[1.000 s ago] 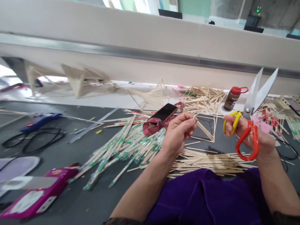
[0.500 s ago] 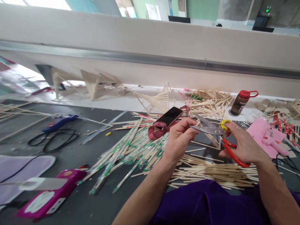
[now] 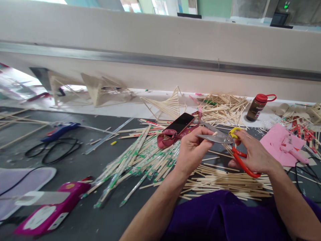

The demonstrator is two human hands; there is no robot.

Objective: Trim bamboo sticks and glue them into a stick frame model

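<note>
My right hand is wrapped round the red and yellow handles of a pair of scissors, whose blades are parted and point left. My left hand is closed in a pinch on a thin wooden stick; only its short pale end shows by the blades, and the fingers hide the rest. Under both hands, a bundle of bare wooden sticks lies near my lap. Paper-wrapped chopsticks are heaped left of my left forearm. Behind that hand is a phone with a dark red strap.
A stick model and a loose stick pile are at the back, beside a red-capped bottle. A pink glue gun lies at right. Blue glue gun and magenta device, with cables, lie at left.
The right hand and scissors have shifted slightly left, closer to the left hand, which stays nearly in place. More of the pale stick end shows at the blades. The view has moved slightly.
</note>
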